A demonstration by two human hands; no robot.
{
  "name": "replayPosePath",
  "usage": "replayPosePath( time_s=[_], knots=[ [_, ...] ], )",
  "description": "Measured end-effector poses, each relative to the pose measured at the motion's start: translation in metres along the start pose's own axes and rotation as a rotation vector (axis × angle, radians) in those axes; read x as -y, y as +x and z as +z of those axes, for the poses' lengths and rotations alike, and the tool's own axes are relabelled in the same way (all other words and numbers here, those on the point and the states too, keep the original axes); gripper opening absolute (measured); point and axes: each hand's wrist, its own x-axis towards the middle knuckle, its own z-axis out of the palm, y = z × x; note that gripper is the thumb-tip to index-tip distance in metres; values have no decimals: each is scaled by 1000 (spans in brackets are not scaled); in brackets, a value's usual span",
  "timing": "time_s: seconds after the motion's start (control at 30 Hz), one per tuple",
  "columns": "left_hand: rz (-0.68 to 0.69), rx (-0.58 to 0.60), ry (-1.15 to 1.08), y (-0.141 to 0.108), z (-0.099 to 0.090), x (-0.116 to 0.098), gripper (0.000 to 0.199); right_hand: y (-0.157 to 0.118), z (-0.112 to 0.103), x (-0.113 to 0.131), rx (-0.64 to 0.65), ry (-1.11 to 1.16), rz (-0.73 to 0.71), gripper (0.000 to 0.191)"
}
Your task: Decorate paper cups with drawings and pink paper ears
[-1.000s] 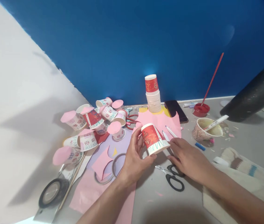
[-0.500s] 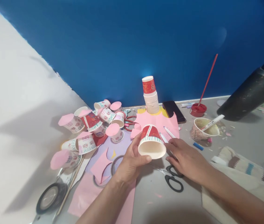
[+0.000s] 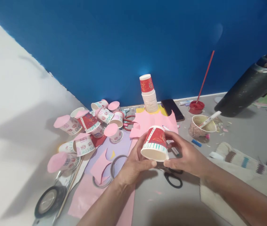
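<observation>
Between my two hands is a red and white paper cup (image 3: 155, 141), its open mouth tilted down toward me. Teal strokes run along the white band near its rim. My left hand (image 3: 139, 157) wraps its left side, thumb at the rim. My right hand (image 3: 185, 153) closes on the right side, with its thumb also at the rim. Black-handled scissors (image 3: 174, 180) lie below the cup, partly hidden by it and my right hand. Behind the cup are a pink paper sheet (image 3: 152, 119) and a marker (image 3: 167, 128), partly covered.
Several decorated cups with pink paper tops (image 3: 84, 145) crowd the left. A tall cup stack (image 3: 149, 94) stands near the blue wall, beside a phone (image 3: 173, 109). At right are a paint pot (image 3: 196, 107), a cup with a marker (image 3: 201, 127), a dark flask (image 3: 246, 84) and cloth (image 3: 239, 179).
My right hand has moved from beside the markers to the cup and now grips its right side. The cup has turned slightly. The whole view has shifted a little.
</observation>
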Motion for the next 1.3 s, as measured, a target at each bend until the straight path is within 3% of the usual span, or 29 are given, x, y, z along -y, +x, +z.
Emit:
replayPosePath(
  time_s=[0.1,0.17,0.3,0.5,0.7,0.87,0.93,1.1,1.3],
  knots=[
    [212,-44,329,0,-10,-4,107,2,0,-2,-195,-348,-205,80],
    [336,-50,645,0,-15,-7,106,3,0,-4,-258,-527,-337,78],
    [505,10,1133,-2,-18,-11,106,3,-1,-8,-203,-649,-391,86],
    [589,101,1349,-2,-19,-9,97,0,3,-8,-124,-656,-362,83],
    [568,-10,1284,-4,-16,-12,95,3,-8,1,-87,-596,-314,80],
    [555,-325,1083,-4,-9,-21,84,10,-33,-2,-340,-659,-44,22],
    [478,-384,893,-3,-6,-22,79,13,-37,-7,-361,-747,32,15],
    [305,-290,404,2,-4,-15,80,13,-33,-16,-200,-1002,47,9],
    [299,-303,441,1,2,-16,77,12,-28,-28,-105,-1112,51,13]
  ],
)
